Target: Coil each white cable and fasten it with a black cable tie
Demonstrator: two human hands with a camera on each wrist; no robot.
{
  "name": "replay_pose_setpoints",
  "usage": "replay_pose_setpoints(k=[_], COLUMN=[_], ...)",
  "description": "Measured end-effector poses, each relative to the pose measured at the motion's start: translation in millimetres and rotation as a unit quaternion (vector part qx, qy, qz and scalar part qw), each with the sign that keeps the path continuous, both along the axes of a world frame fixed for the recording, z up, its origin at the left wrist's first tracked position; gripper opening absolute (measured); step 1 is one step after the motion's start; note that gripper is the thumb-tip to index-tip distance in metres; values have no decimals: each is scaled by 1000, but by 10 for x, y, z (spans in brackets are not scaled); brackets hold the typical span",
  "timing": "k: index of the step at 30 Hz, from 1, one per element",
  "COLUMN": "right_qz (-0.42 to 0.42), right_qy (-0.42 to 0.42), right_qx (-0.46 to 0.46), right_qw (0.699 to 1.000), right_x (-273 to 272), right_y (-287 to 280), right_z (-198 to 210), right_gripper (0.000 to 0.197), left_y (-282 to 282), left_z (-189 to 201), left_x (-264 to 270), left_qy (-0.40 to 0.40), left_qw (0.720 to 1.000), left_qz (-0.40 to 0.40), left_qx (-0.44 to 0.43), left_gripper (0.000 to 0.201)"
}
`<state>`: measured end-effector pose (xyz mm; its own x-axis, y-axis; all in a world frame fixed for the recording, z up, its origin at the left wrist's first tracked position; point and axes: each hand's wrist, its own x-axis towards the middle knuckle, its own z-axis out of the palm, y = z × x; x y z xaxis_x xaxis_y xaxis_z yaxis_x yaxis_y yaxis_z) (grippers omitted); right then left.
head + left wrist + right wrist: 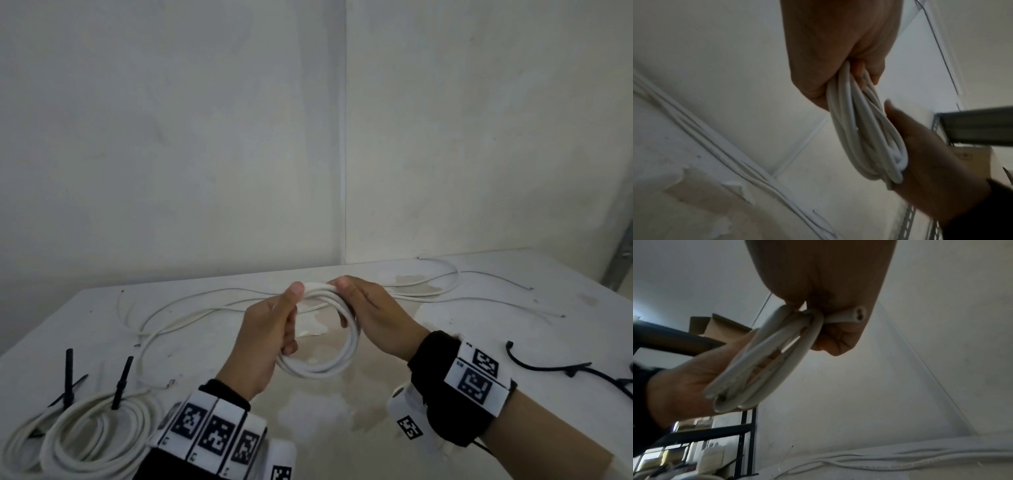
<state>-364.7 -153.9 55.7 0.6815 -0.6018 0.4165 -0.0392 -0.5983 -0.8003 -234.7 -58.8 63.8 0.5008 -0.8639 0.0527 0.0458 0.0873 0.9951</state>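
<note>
A white cable wound into a coil [322, 346] hangs above the table [342, 418], held by both hands. My left hand [274, 329] grips the coil's left side with curled fingers, thumb up at the top. My right hand [370, 315] pinches the top right of the coil. In the left wrist view the coil [865, 129] runs out of my left hand [838, 53] to the right hand [931, 154]. In the right wrist view my right hand [824, 288] clamps the coil [764, 363], and the cable's cut end [857, 315] sticks out past the fingers.
Two coiled white cables [85, 431] with black cable ties [120, 382] lie at the front left. Loose white cables [191, 315] trail across the back of the table. Loose black cable ties [561, 368] lie at the right. A wall stands behind.
</note>
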Motion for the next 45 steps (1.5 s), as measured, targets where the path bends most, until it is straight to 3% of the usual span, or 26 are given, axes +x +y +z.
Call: replay_pose_setpoints(k=[3, 5, 7, 9, 11, 13, 14, 16, 18, 20, 27, 32, 36, 39, 42, 45], right_qz=[-35, -66, -89, -103, -79, -23, -2, 11, 4, 21, 125, 101, 83, 65, 19, -34], right_qy=[18, 62, 82, 72, 24, -31, -42, -34, -36, -57, 6, -2, -88, -82, -76, -72], right_qx=[-44, -126, -150, -94, 58, 203, 225, 198, 157, 169, 237, 220, 251, 231, 250, 201], right_qw=[998, 988, 981, 988, 995, 978, 974, 980, 987, 984, 963, 970, 960, 967, 965, 976], right_x=[-59, -57, -30, -1, 21, 35, 40, 50, 55, 50, -43, -40, 17, 66, 104, 116], right_y=[-60, -78, -67, -58, -32, 16, 34, 78, 127, 132, 83, 78, 84, 126, 145, 131], right_z=[-74, -109, -105, -91, -58, -3, 10, 4, -3, -7, 55, 62, 90, 98, 107, 96], right_gripper=[24, 20, 20, 23, 25, 33, 40, 42, 18, 6, 8, 2, 26, 21, 42, 41], left_y=[20, 25, 25, 22, 27, 26, 23, 9, -10, -23, -47, -66, -68, -71, -74, -34], left_z=[43, 46, 31, 15, 8, -16, -34, -67, -86, -87, -42, -21, -47, -87, -131, -162], left_x=[104, 112, 77, 48, 55, 74, 72, 52, 24, 13, 39, 32, 4, -15, -46, -55], left_qy=[58, 59, 49, 42, 41, 25, 16, 9, 14, 16, 10, -3, -10, -18, -26, -44], left_qw=[997, 997, 997, 997, 997, 997, 997, 997, 997, 997, 996, 996, 996, 995, 995, 997], left_qz=[35, 38, 38, 42, 48, 50, 50, 51, 50, 52, 71, 74, 76, 85, 79, 36], left_qx=[-30, -36, -35, -40, -48, -52, -52, -49, -49, -51, -60, -59, -54, -53, -53, -50], left_gripper=[40, 40, 41, 42, 42, 42, 41, 42, 42, 42, 43, 42, 42, 41, 42, 42])
